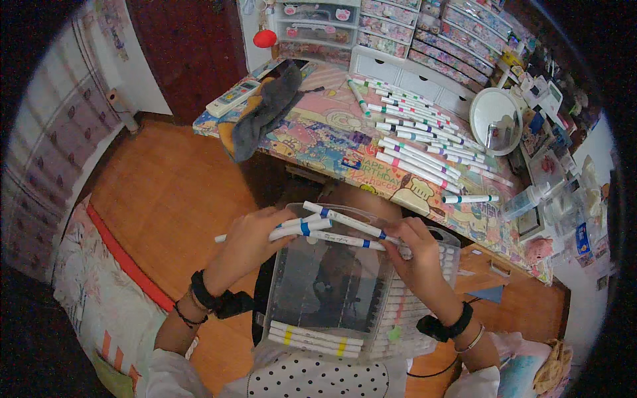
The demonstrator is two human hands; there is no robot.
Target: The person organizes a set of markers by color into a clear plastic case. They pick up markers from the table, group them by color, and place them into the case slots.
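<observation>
Several white markers with blue bands (345, 240) are held between my hands, over a clear plastic marker case (282, 288) on my lap. My left hand (249, 242) is closed round the left part of the bunch, with one end poking out past the wrist side. The right-hand ends of two markers are pinched by my right hand (415, 249). Inside the case, white markers with yellow bands (315, 339) lie near my body, and much of the dark tray behind them holds none. A dense row of white markers (405, 318) fills the right side.
Ahead, a patterned desk (312, 142) carries many loose white markers (424, 162) with coloured bands. A grey cloth (265, 109) hangs over its left edge beside a remote control (232, 98). A round mirror (495, 123) and small drawers (424, 83) stand behind. A bed (99, 292) is at left.
</observation>
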